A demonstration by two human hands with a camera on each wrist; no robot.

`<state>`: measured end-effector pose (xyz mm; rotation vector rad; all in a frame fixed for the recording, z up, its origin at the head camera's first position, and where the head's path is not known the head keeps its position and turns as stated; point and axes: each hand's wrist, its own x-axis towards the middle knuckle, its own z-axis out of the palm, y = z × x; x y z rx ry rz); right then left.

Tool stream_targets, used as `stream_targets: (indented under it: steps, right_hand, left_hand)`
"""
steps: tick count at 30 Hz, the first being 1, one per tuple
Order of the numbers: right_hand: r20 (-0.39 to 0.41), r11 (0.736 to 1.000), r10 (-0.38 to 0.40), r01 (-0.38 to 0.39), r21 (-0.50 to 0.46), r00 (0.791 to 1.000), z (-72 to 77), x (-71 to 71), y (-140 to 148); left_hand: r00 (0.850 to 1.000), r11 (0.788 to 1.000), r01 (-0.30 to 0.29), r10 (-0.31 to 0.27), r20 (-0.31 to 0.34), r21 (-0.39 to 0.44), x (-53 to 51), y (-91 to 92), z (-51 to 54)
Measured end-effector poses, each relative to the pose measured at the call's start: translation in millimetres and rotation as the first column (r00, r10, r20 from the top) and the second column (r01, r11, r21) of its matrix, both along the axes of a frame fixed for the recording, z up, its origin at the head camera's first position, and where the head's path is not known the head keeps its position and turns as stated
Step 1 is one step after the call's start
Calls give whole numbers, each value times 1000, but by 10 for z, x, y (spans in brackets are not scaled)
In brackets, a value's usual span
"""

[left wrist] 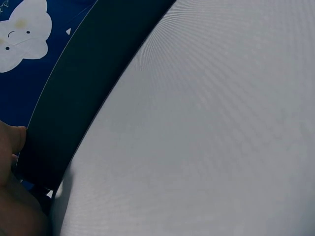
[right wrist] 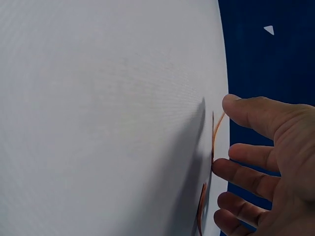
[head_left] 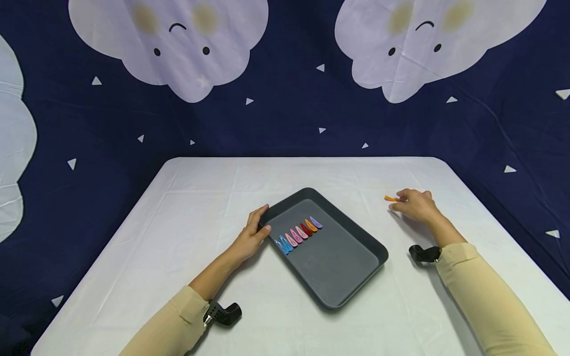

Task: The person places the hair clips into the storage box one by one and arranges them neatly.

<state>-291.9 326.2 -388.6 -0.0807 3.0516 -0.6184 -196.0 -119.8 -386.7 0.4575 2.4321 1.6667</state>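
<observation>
My left hand (head_left: 246, 242) grips the left corner of a dark grey baking tray (head_left: 343, 291), thumb over its rim. In the left wrist view, the tray's outer wall (left wrist: 93, 73) rises beside part of that hand (left wrist: 15, 191). Several snap hair clips (head_left: 297, 235) in blue, pink, red, orange and purple form a slanting row inside the tray. Right of the tray, my right hand (head_left: 416, 203) pinches an orange hair clip (head_left: 391, 199) between thumb and fingertips. The right wrist view shows that clip (right wrist: 215, 135) edge-on; a second orange-red strip (right wrist: 201, 209) appears below it, its support unclear.
A white cloth-covered table (head_left: 191, 198) lies beneath everything. Behind it hangs a dark blue curtain (head_left: 289, 118) printed with clouds and triangles. Each wrist wears a black camera, one on the left (head_left: 224, 314) and one on the right (head_left: 423, 253).
</observation>
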Motion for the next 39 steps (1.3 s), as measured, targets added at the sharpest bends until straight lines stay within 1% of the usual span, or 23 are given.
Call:
stream_targets:
  steps: [6,11,15,18,22,27,30,35,39]
  right_hand:
    - [-23,1000,21,-21,-4,1000,-27,-13,8]
    - [-47,999,27,-29,-38,999,-66,-32,-8]
    - [-37,997,34,-37,-70,999,-94,-43,-48]
    - [-20,994,66,-68,-84,998,-101,-47,-88]
    - [-25,992,92,-94,-80,995,-98,-42,-129]
    - [-16,996,59,-60,-72,998,-100,-40,-122]
    - [-14,998,36,-37,-49,999,-112,-37,-120]
    - [-34,1000,21,-22,-4,999,-138,-46,-139]
    - [-39,1000,11,-11,4,999,-150,-54,-173]
  left_hand:
    - [1000,1000,-1,1,-9,-3,8,3,9]
    - [1000,1000,-2,2,-11,0,9,4,12]
    - [1000,1000,-2,2,-3,4,1,5,4]
    - [1000,1000,0,0,7,5,1,4,5]
    - [1000,1000,-1,1,14,7,3,3,3]
    - [1000,1000,2,-2,5,8,-5,3,-2]
    - [1000,1000,2,-2,2,9,-6,3,-6]
    - [1000,1000,-1,1,-1,8,-8,3,-13]
    - [1000,1000,-2,2,-4,6,1,7,0]
